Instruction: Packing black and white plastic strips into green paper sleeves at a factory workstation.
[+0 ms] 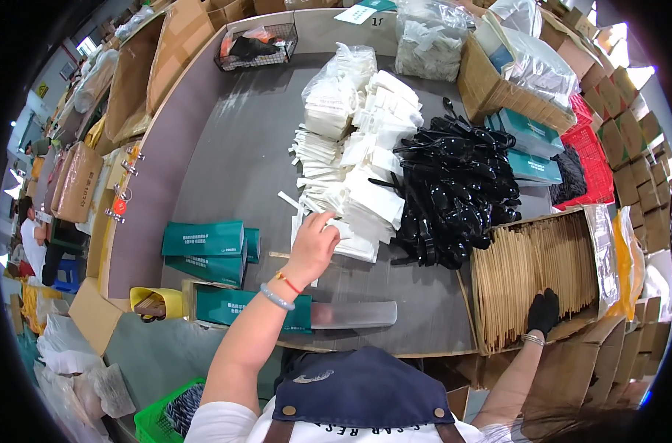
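Observation:
Over the near edge of a heap of white paper packets (pixel 373 199) is my bare left hand (pixel 316 244), its fingers bent a little and apart, with nothing visible in them. Its fingertips are at the packets; contact is unclear. My right hand (pixel 543 313), in a black glove, lies on thin wooden sticks like chopsticks (pixel 532 273), packed in an open cardboard box at the right. Its fingers point forward over the sticks, and I see none lifted in them. Between the packets and the box is a pile of glossy black plastic spoons (pixel 458 192).
Green printed boxes (pixel 203 240) stand at the left, another (pixel 240 306) near the front edge beside a clear plastic sleeve (pixel 354 314). A yellow container (pixel 155 303) is at the left corner. Farther back are a wire basket (pixel 256 48) and a red crate (pixel 591 166).

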The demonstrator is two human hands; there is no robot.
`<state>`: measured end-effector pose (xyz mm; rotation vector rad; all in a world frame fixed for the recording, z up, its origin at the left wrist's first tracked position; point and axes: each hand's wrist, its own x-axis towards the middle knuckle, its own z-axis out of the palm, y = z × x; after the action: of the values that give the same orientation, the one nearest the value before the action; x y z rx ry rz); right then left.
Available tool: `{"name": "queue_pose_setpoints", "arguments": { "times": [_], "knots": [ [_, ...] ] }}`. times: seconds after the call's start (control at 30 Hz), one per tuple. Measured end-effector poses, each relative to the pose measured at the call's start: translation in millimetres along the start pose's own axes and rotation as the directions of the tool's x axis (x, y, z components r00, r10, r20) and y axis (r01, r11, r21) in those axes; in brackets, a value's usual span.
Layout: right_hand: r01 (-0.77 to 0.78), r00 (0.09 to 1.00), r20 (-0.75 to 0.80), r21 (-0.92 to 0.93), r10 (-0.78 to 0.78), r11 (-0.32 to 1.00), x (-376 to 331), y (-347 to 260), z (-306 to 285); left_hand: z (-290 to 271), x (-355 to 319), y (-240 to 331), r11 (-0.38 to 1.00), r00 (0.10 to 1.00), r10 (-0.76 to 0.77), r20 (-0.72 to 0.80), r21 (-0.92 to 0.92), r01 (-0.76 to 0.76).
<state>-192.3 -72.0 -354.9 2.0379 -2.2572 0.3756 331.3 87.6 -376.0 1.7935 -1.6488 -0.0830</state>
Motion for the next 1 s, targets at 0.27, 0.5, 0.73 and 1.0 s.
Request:
{"name": "queue_pose_setpoints", "arguments": {
  "times": [0.27, 0.5, 0.73, 1.0],
  "knots": [
    [-0.004, 0.926, -0.368, 0.224, 0.088, 0.974, -7, -10, 2, 15, -3, -13, 0.998, 0.996, 0.053, 0.071, 0.036, -0.056],
    [0.080, 0.997, -0.067, 0.887, -0.045, 0.455, -136, -164, 20, 8, -6, -3, 0.992, 0.993, 0.113, -0.019, 0.060, -0.111],
    [0.277, 0.954, -0.153, 0.773, -0.256, 0.571, -121, -202, 47, -40, -34, 54, 0.939, 0.976, -0.141, 0.167, -0.290, 0.185],
    [0.422, 0.903, -0.203, 0.589, -0.379, 0.689, -74, -227, 40, -22, -92, 76, 0.986, 0.953, -0.010, 0.304, -0.153, 0.059]
  ]
}}
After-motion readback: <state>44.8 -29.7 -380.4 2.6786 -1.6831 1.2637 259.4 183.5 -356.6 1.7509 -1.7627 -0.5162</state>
